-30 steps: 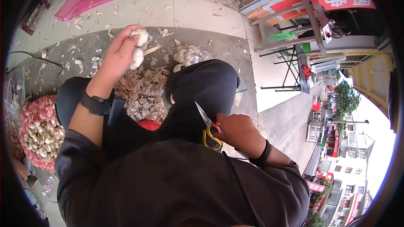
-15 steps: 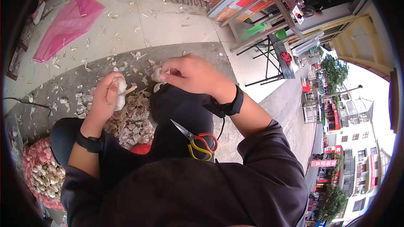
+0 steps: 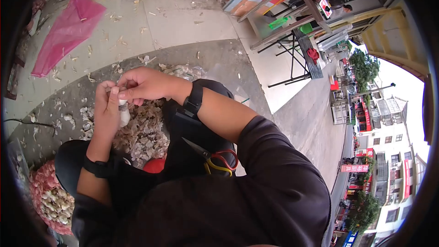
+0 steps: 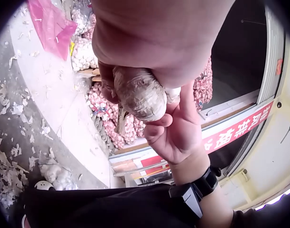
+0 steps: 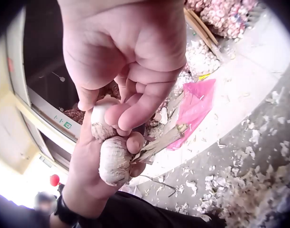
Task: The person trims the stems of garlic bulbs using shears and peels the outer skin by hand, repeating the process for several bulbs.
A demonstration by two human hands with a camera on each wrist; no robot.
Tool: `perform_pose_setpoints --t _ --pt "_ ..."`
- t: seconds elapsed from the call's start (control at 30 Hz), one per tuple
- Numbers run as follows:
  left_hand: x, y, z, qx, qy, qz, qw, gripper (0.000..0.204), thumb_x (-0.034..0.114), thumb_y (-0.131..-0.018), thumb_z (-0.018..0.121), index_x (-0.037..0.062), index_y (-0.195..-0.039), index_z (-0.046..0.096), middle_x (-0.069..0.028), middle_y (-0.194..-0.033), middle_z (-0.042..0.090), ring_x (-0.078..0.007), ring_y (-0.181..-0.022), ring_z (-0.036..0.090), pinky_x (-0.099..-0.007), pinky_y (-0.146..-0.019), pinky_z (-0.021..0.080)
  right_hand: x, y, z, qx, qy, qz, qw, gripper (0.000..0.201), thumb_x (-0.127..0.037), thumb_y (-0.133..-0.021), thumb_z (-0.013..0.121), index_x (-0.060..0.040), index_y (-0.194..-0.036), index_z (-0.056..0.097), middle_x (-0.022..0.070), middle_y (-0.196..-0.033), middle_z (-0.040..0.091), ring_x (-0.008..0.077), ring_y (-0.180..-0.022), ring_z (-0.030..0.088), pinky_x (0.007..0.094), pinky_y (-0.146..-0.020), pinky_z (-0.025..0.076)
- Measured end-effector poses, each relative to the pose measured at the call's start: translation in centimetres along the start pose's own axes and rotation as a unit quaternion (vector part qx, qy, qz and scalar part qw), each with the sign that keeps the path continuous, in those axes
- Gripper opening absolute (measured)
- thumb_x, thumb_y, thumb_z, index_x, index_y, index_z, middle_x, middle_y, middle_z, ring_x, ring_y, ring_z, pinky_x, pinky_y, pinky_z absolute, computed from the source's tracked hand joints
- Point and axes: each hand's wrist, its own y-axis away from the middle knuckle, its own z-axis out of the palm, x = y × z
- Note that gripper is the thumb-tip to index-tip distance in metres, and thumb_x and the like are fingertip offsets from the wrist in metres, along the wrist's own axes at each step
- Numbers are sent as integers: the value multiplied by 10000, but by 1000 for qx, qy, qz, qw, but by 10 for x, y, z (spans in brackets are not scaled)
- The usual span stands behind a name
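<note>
Both hands meet over the peelings in the head view. My left hand (image 3: 104, 112) holds garlic, with a whitish bulb (image 3: 124, 116) showing beside its fingers. Coming in from the right, my right hand (image 3: 153, 83) has its thumb and fingers on a smooth white bulb (image 5: 100, 118). Below that one, a papery bulb (image 5: 114, 161) with a dry stalk (image 5: 161, 142) sits in the left hand in the right wrist view. The left wrist view shows a brownish, wrinkled bulb (image 4: 142, 97) between the hands. Scissors (image 3: 208, 156) with red and yellow handles lie on the thigh.
Garlic skins (image 3: 144, 132) are heaped between the legs, next to a red object (image 3: 154, 165). A pink mesh sack of bulbs (image 3: 55, 203) stands at the left. Clear-bagged garlic (image 3: 183, 71) lies past the right knee. Pink plastic (image 3: 68, 32) covers some floor.
The right hand let go of the scissors onto the thigh, reached the garlic beyond the right knee, then moved left to the left hand. The left hand keeps its garlic.
</note>
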Motion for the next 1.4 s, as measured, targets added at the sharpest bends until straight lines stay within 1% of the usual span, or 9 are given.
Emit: perform_pose_setpoints --t 0.23,0.37,0.57,0.67,0.97,1.07,1.17,1.33,1.4 --pt "0 -7 -2 8 35 -37 999 383 387 -1020 468 22 -1059 577 -27 -924 598 -81 -761 539 -238 -653 455 21 -10 3 60 -43 -111 991 319 -259 -909 689 -27 -1055 525 48 -773 625 91 -604 583 240 -537 490" --pt "10 -5 3 -53 11 -29 998 300 316 -1002 532 30 -1083 573 -24 -916 595 -82 -761 540 -236 -669 454 12 -4 3 85 -145 -24 985 374 -408 -954 593 -39 -1008 573 35 -765 617 68 -584 568 238 -523 518" --pt "12 1 3 -56 -4 -67 996 295 287 -997 544 22 -1124 573 -11 -882 571 -84 -734 535 -224 -641 440 13 -3 -8 97 118 -32 988 479 -460 -929 617 -26 -724 622 -3 -603 513 73 -540 470 251 -483 399" --pt "15 5 3 -61 4 -58 996 331 301 -1002 531 17 -1168 567 -7 -873 563 -84 -720 535 -219 -628 442 18 -6 -8 96 170 -102 975 505 -445 -919 634 -7 -669 610 1 -553 450 85 -532 415 278 -477 343" --pt "15 6 -6 -94 25 -100 990 360 290 -1010 512 7 -1228 550 -16 -886 579 -77 -705 547 -214 -603 448 26 -7 3 132 165 -158 964 455 -350 -944 619 6 -662 608 -1 -516 448 74 -507 399 286 -464 347" --pt "16 10 -6 -82 38 -105 990 357 281 -1009 512 5 -1232 552 -20 -894 589 -76 -697 546 -212 -597 446 25 -3 14 189 25 -117 975 447 -314 -962 592 8 -652 597 1 -514 448 66 -493 395 281 -455 348" --pt "19 10 -3 -69 58 -115 989 353 273 -1008 512 3 -1232 559 -21 -901 597 -75 -695 548 -215 -599 449 33 -9 12 187 86 -157 966 423 -282 -980 561 6 -671 589 -16 -522 456 64 -479 386 279 -444 347" --pt "22 4 -3 -39 72 -86 993 370 325 -990 556 14 -1187 595 -12 -918 616 -70 -749 570 -217 -646 481 23 -12 10 150 125 -98 976 361 -245 -1002 528 -5 -738 582 -44 -599 495 54 -558 422 262 -500 375" --pt "21 1 -9 -60 57 -85 993 334 281 -974 590 20 -1182 597 -5 -912 614 -66 -745 564 -218 -641 481 37 -21 2 142 165 -168 961 335 -241 -1002 525 -12 -768 598 -27 -624 525 50 -594 460 257 -532 397"
